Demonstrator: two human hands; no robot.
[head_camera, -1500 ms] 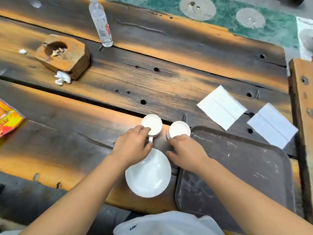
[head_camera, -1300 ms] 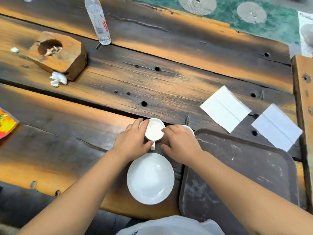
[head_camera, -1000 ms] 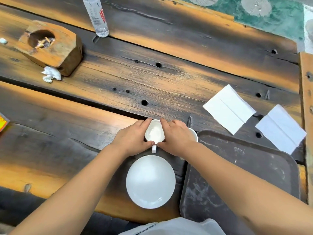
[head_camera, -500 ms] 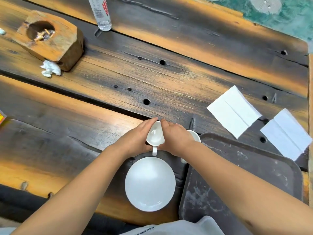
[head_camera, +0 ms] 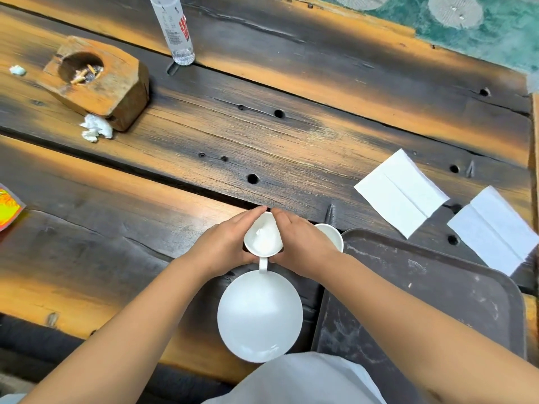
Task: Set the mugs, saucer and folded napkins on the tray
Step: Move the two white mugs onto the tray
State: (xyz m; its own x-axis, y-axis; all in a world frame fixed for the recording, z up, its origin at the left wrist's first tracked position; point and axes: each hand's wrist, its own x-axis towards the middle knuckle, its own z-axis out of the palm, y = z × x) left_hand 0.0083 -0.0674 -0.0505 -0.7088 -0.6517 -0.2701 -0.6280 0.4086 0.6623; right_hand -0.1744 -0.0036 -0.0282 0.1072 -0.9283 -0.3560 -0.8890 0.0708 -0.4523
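Mug [head_camera: 263, 239] cupped both sides by left hand [head_camera: 224, 246] and right hand [head_camera: 300, 246], fingers curled round it; second mug [head_camera: 332, 236] at 3 o'clock half hidden behind right hand, tray [head_camera: 437, 287] cut off.

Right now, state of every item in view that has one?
Left hand: grip on held mug.
Right hand: grip on held mug.
Held mug: upright, handle toward the person.
Second mug: upright, off the tray.
Saucer: on the table, bare.
Tray: nothing on it.
Near napkin: folded, on the table.
Far napkin: folded, on the table.
Bottle: upright.
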